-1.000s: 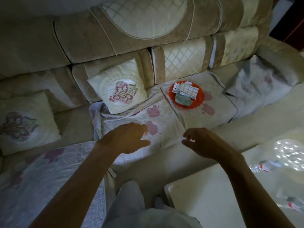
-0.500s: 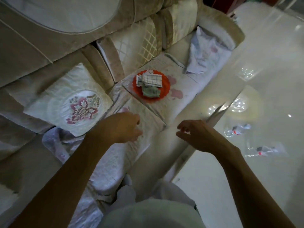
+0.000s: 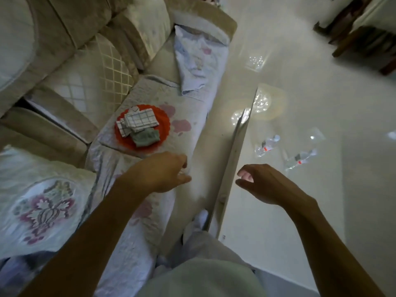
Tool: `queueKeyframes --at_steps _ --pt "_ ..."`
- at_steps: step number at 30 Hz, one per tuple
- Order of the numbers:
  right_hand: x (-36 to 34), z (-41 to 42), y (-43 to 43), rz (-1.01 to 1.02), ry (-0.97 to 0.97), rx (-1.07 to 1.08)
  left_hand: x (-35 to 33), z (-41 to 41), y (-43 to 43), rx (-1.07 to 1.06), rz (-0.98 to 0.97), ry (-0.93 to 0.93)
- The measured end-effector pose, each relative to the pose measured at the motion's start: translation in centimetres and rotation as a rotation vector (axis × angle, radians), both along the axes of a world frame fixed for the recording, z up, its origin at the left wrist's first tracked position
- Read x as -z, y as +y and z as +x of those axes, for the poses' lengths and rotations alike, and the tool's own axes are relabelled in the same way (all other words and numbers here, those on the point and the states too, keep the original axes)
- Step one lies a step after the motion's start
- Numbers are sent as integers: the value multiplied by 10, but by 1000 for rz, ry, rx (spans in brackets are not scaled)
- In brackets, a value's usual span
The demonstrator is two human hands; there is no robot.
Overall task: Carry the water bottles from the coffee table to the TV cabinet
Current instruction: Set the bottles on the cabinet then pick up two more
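Open coffee table [image 3: 267,221] ahead of right hand [image 3: 264,185], water bottles [image 3: 266,145] beyond — sofa [image 3: 150,99] flanking left.

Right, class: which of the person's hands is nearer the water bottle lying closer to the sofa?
The right hand. It hovers over the coffee table just short of that bottle, empty; the left hand is across the table's edge, above the sofa.

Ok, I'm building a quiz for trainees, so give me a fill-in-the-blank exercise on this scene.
___ water bottles lie on the coffee table.
The right hand holds ___.
The red plate with folded cloths rests on the ___.
Missing words: two; nothing; sofa.
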State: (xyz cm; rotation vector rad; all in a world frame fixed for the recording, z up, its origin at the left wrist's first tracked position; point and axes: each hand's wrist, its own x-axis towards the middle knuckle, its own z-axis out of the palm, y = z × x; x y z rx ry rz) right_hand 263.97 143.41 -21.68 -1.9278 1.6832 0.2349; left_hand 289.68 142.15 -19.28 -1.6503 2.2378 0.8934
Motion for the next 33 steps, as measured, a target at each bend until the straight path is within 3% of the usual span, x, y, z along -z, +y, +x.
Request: queueKeyframes --at_steps 13,20,28,33 --pt "8 -129 -99 -46 -86 229 -5 -155 -161 208 -71 -37" --pt "20 -189 -102 -47 -102 457 3 -231 -217 460 -26 -92" --pt "44 -220 -127 32 -149 707 36 -303 -283 690 -12 -83" --pt "70 -242 -163 78 -157 852 92 -351 -339 799 -38 -60"
